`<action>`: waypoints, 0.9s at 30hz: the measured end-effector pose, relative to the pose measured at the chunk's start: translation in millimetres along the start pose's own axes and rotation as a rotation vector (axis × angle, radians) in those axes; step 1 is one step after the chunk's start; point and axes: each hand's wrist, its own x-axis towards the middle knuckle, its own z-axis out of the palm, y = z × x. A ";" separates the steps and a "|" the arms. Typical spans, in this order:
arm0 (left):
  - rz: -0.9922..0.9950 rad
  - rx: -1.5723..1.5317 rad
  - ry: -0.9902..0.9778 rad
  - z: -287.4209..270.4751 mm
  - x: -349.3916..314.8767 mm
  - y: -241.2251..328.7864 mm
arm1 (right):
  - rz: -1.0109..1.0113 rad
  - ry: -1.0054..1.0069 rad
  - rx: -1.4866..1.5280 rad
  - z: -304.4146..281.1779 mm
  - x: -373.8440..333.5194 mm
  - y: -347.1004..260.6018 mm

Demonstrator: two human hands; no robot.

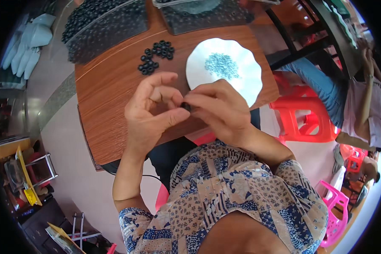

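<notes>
My left hand (150, 110) pinches a small black bead-like part (185, 106) between thumb and fingertips, above the near edge of the table. My right hand (222, 110) meets it from the right, its fingers drawn together against the part; whether they hold a tiny piece of their own is hidden. Just beyond my left hand lies a loose cluster of several black ring-shaped parts (163, 50), each with a hole. Partly behind my right hand sits a white wavy-rimmed plate (247, 84) with a heap of tiny silvery pieces (221, 65) on it.
Two clear tubs stand at the far side of the brown wooden table (110, 110): a left tub (110, 36) full of black parts and a right tub (207, 19). To the right are a red stool (305, 116) and a seated person (360, 101) beside a dark table.
</notes>
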 end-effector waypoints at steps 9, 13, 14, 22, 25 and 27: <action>-0.327 -0.526 -0.017 39.0 -26.1 -34.2 | -0.210 0.103 -0.280 -3.5 -32.3 6.9; -0.303 -0.589 0.040 53.4 -31.9 -40.6 | -0.184 0.065 -0.367 -7.0 -37.5 7.0; -0.305 -0.593 0.039 55.7 -32.8 -42.0 | -0.181 0.071 -0.390 -4.6 -39.9 7.2; -0.237 -0.570 0.139 47.9 -34.0 -59.6 | -0.034 0.052 -0.357 -22.9 -29.9 37.7; -0.192 -0.502 0.181 44.5 -34.8 -62.9 | 0.075 -0.006 -0.385 -28.1 -12.0 60.9; -0.200 -0.505 0.194 41.4 -34.4 -66.5 | 0.051 -0.082 -0.440 -25.7 -4.7 69.7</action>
